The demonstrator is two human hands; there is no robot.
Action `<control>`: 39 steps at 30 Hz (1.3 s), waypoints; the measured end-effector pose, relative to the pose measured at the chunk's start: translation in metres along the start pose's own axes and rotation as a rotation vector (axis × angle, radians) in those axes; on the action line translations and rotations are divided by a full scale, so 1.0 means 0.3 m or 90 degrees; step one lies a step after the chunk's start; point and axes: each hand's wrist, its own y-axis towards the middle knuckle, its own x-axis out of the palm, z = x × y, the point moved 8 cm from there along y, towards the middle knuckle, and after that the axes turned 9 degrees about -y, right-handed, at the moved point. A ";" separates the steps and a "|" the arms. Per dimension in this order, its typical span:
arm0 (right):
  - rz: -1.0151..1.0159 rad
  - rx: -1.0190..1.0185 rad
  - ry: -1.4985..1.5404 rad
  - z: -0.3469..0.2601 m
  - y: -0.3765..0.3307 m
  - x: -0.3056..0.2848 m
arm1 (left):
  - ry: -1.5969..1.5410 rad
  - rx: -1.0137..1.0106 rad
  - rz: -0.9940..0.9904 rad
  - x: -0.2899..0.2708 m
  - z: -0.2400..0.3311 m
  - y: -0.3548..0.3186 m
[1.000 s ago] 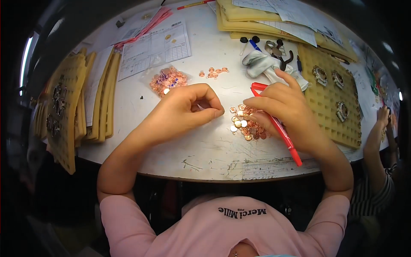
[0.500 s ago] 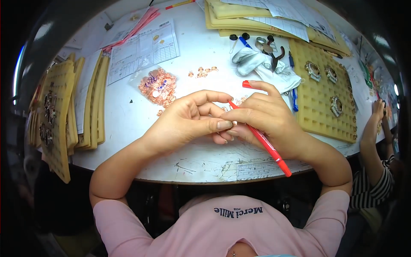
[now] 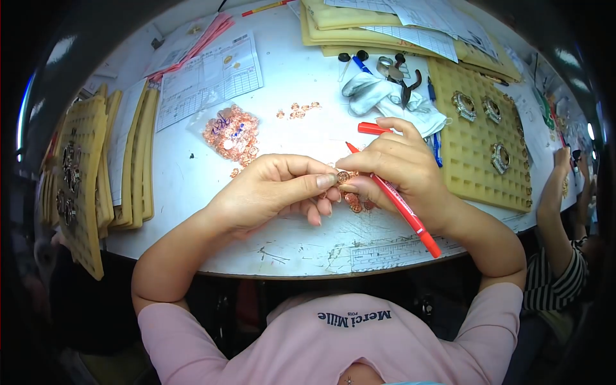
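My left hand (image 3: pixel 273 186) pinches a small round copper-coloured jewellery piece (image 3: pixel 343 176) between thumb and forefinger. The thumb of my right hand (image 3: pixel 410 170) meets the piece from the other side. A red marker pen (image 3: pixel 403 206) lies slantwise in my right hand, its bare tip pointing away above the piece. Beside the right fingers is the red pen cap (image 3: pixel 371 128); whether they hold it I cannot tell. More copper-coloured pieces (image 3: pixel 353 202) show below the right thumb, partly hidden by the hands.
A clear bag (image 3: pixel 232 133) of copper-coloured pieces and a small loose group (image 3: pixel 299 110) lie beyond my hands. Yellow foam trays (image 3: pixel 475 141) stand left, right and at the back. Pliers (image 3: pixel 407 93) rest on a white cloth (image 3: pixel 369 96). A co-worker's arm (image 3: pixel 552 199) is at far right.
My hands have turned slightly, bringing the piece's round face into view. The pen tip has moved clear of my left forefinger, and the pieces below the right thumb now show.
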 end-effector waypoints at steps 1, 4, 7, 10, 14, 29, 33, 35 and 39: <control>-0.018 0.013 0.006 0.009 -0.003 0.001 | -0.007 -0.003 0.004 -0.002 -0.001 0.001; -0.044 0.029 0.003 0.025 -0.004 0.004 | -0.009 -0.004 0.014 -0.009 -0.003 -0.002; -0.035 0.028 -0.005 0.032 -0.004 0.002 | -0.028 -0.012 0.026 -0.013 -0.005 -0.002; -0.045 0.031 -0.006 0.029 0.000 0.002 | -0.048 -0.025 0.024 -0.016 -0.012 -0.003; -0.031 0.028 -0.007 0.027 -0.004 0.002 | -0.079 -0.034 0.024 -0.013 -0.015 -0.002; -0.040 0.009 0.000 0.014 -0.001 0.005 | -0.075 -0.039 0.027 -0.013 -0.023 0.006; -0.028 0.032 0.002 0.020 -0.002 0.007 | -0.075 -0.031 0.027 -0.017 -0.026 0.007; -0.044 0.037 0.004 0.021 0.001 0.008 | -0.054 -0.023 0.021 -0.015 -0.026 0.008; -0.042 0.022 0.043 0.013 0.001 0.018 | 0.029 -0.008 0.016 0.001 -0.013 0.006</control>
